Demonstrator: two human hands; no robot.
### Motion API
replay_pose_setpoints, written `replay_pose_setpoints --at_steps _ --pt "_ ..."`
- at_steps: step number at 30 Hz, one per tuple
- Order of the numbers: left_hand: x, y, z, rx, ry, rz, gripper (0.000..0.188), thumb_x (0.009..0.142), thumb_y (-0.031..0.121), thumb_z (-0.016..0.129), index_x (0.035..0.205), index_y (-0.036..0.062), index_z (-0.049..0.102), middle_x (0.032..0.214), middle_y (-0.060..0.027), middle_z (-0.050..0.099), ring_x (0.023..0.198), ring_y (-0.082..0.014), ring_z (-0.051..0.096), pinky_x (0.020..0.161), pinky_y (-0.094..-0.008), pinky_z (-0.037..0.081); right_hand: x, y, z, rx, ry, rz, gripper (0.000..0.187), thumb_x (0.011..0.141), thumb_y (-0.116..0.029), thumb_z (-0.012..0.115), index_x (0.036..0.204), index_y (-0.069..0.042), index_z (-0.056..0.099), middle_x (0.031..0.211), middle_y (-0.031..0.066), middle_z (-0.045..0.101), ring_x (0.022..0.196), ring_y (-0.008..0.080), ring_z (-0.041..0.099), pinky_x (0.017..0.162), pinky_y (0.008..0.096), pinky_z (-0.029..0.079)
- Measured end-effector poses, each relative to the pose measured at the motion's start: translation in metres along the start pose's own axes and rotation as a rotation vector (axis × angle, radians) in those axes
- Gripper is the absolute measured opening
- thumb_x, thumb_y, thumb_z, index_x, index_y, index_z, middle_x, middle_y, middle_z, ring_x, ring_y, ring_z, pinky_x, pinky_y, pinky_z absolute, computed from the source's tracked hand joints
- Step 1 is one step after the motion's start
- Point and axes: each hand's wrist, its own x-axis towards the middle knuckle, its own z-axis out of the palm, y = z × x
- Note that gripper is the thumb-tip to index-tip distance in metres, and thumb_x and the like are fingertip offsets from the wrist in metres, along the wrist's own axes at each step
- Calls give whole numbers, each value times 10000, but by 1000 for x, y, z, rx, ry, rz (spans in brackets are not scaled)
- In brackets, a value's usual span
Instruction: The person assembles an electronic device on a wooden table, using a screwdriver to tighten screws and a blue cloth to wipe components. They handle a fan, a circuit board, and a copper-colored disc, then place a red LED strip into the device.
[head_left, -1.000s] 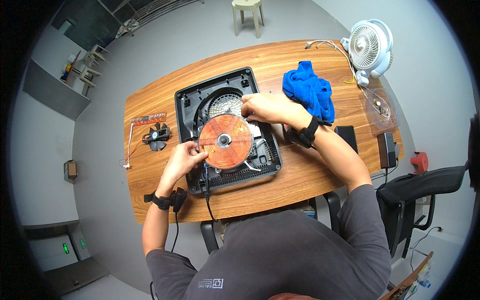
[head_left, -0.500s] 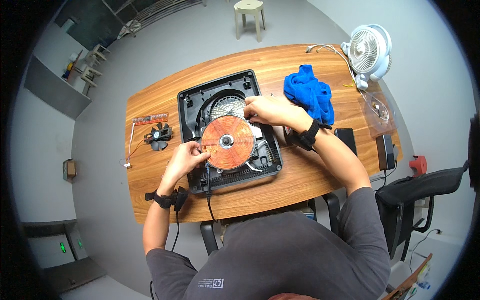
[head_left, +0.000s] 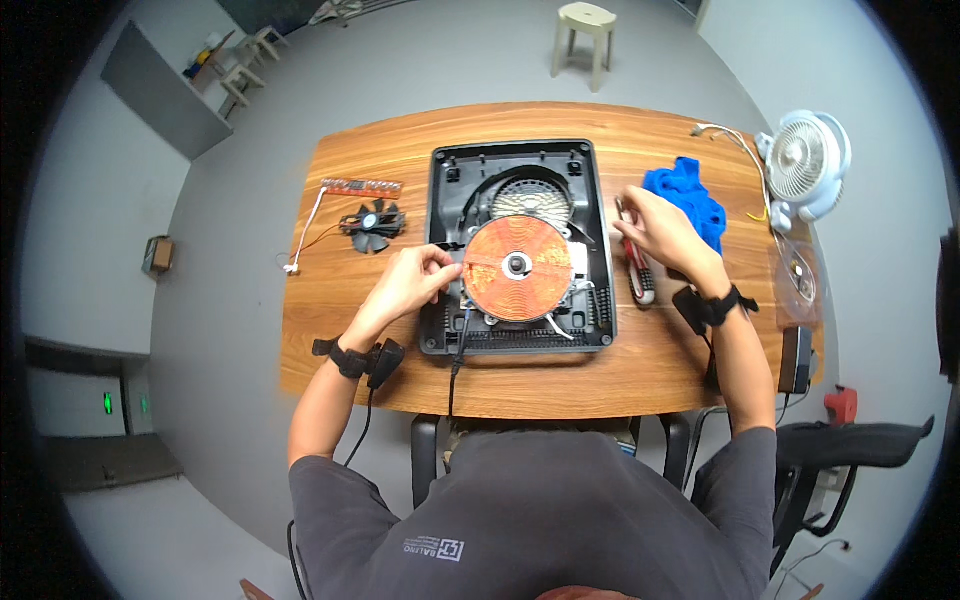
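Observation:
A round copper induction coil with a dark centre knob lies in an open black cooktop housing. My left hand is closed at the coil's left edge, thumb and fingertips together on its rim. To the right of the housing, my right hand has its fingers bent around the upper end of a tool with a red and dark handle. The fingers hide part of that tool, and its exact kind cannot be made out. A black cable runs from the housing toward me.
Left of the housing are a small black fan and a narrow circuit strip with wires. A blue cloth, a white desk fan and a black power adapter are on the right. A stool stands beyond the table.
My right hand has left the coil's upper right edge and moved right to the red-handled tool. My left hand stays at the coil's left edge. The whole view has shifted and turned.

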Motion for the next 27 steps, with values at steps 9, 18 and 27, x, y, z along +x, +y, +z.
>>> replay_pose_setpoints --at_steps 9,18,27 --pt "-5 -65 -62 201 232 -26 171 892 165 762 949 7 730 768 -21 698 693 -80 632 643 -261 515 -37 20 23 -226 -32 110 391 965 -381 659 957 0 571 851 250 677 824 453 668 699 513 530" --pt "-42 -113 -75 223 225 -136 154 835 91 780 944 -8 735 784 -59 719 747 -118 672 689 -298 538 -38 6 35 -64 -107 248 510 971 -438 627 846 56 655 786 327 662 793 506 666 713 543 547" --pt "-51 -116 -73 189 256 -103 163 826 70 775 957 -17 730 797 -58 717 733 -116 652 696 -294 545 -30 12 47 -26 -75 259 468 912 -366 640 820 91 663 784 355 641 813 503 669 729 539 548"
